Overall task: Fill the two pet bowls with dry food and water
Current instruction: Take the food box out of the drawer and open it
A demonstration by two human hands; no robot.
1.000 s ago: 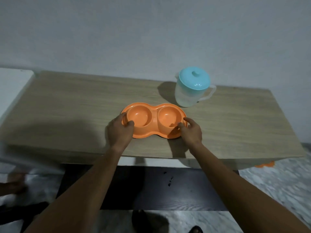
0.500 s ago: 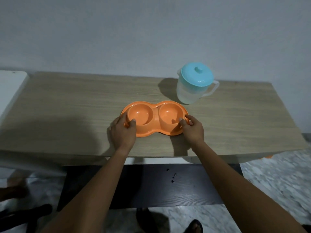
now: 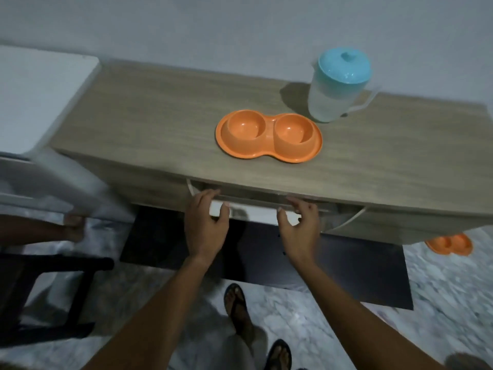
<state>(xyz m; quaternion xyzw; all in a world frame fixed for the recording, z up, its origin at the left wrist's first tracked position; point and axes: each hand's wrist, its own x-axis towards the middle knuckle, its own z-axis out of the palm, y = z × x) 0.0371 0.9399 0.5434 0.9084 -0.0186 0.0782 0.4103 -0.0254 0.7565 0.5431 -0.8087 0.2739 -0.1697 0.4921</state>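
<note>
An orange double pet bowl (image 3: 269, 137) sits on the wooden table top (image 3: 160, 116), both of its cups empty. Behind it to the right stands a translucent jug (image 3: 334, 100) with a turquoise lid. My left hand (image 3: 205, 222) and my right hand (image 3: 298, 225) are below the table's front edge, fingers spread, at the lip of a drawer (image 3: 256, 206) under the top. Neither hand holds anything. No dry food is in view.
A white surface (image 3: 34, 97) adjoins the table on the left. A second orange double bowl (image 3: 449, 244) lies on the floor at the right. A black chair frame (image 3: 50, 297) stands lower left, and another person's hand (image 3: 72, 227) shows at the left edge. My sandalled feet are below.
Both hands have let go of the orange bowl and dropped to the drawer edge under the table front. The view has tilted downward and shifted left.
</note>
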